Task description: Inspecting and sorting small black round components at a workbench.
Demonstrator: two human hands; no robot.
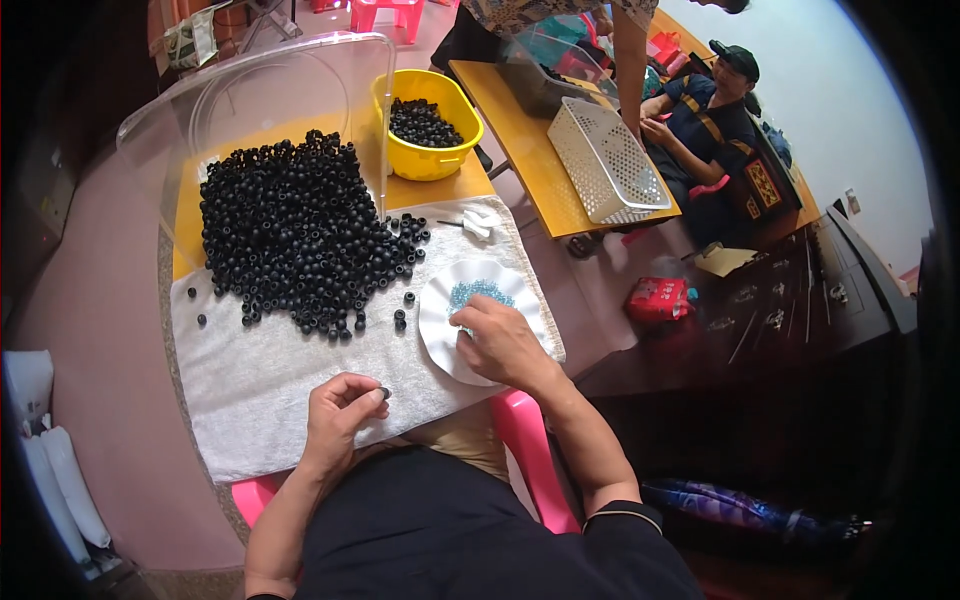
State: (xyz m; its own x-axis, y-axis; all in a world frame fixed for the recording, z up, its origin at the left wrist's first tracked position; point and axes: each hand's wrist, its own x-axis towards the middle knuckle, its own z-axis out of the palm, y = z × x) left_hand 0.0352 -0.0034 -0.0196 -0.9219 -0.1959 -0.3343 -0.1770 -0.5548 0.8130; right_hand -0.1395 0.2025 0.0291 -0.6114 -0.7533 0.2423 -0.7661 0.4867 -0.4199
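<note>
My left hand [340, 418] is closed near the front edge of the white cloth [260, 400], pinching a small round black piece [385, 393] between thumb and fingertips. Over a white wavy-rimmed plate [437, 345], my right hand [497, 340] has its fingers bent down and drawn together at the light blue beads [480, 291]. Whatever those fingertips hold is too small or hidden to make out. A big heap of black round pieces with holes [300, 230] spills from a transparent plastic tub [270, 95] onto the cloth. Several loose ones lie between heap and plate.
Behind the plate rests a white tool with a thin dark shaft [478, 224]. A yellow basin [430, 162] of black pieces stands at the back. Beyond are another table [515, 165] with a white perforated basket [605, 170] and two people. A pink chair [525, 440] is beneath me.
</note>
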